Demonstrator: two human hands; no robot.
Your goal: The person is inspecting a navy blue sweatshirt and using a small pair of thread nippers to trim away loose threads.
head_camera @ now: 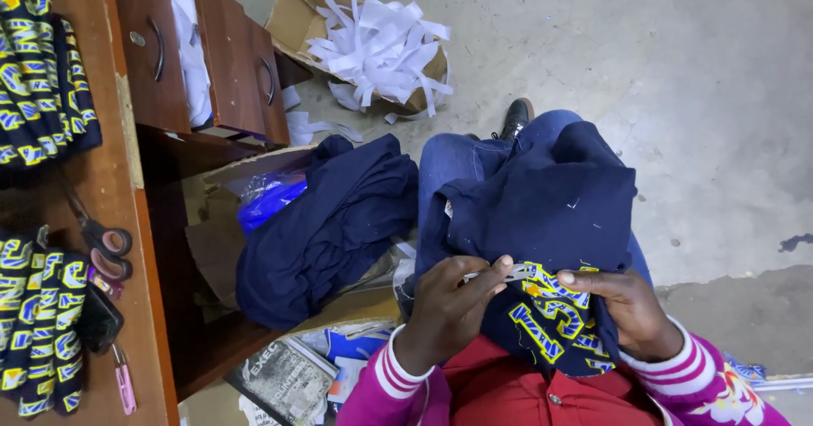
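Concrete floor (pixel 677 70) fills the upper right of the frame. Wooden desk (pixel 110 180) runs down the left edge, two drawers (pixel 229 62) pulled open at upper left.

Centre: a heap of plain navy fabric (pixel 326 223) slumps in a cardboard box (pixel 212 248) beside the desk. No lettering shows on it, so it reads as stock not yet dealt with; cannot tell for sure. Top centre: a second cardboard box (pixel 296 15) overflows with white paper strips (pixel 381 41), which look like peeled backing or offcuts.

Left edge: two stacks of navy pieces with yellow-and-blue letters (pixel 42 70) and (pixel 38 324) on the desk, upper and lower left. They look finished, going by the neat stacking.

Lower centre-right: the navy garment (pixel 550 197) in hand lies across the person's lap, its yellow-and-blue lettered patch (pixel 546 307) facing up between the hands.

Left hand (pixel 445 307) is closed, pinching a small silvery tool (pixel 500 275), likely a snip or tweezers, tip at the top edge of the lettering. Right hand (pixel 631 307) grips the cloth, thumb pressing the patch flat.

Judgement: this piece is mid-trim. Two stacks look done, the heap looks left.

Small items on the desk: red-handled scissors (pixel 106 252), a pink clip-like tool (pixel 124 384).
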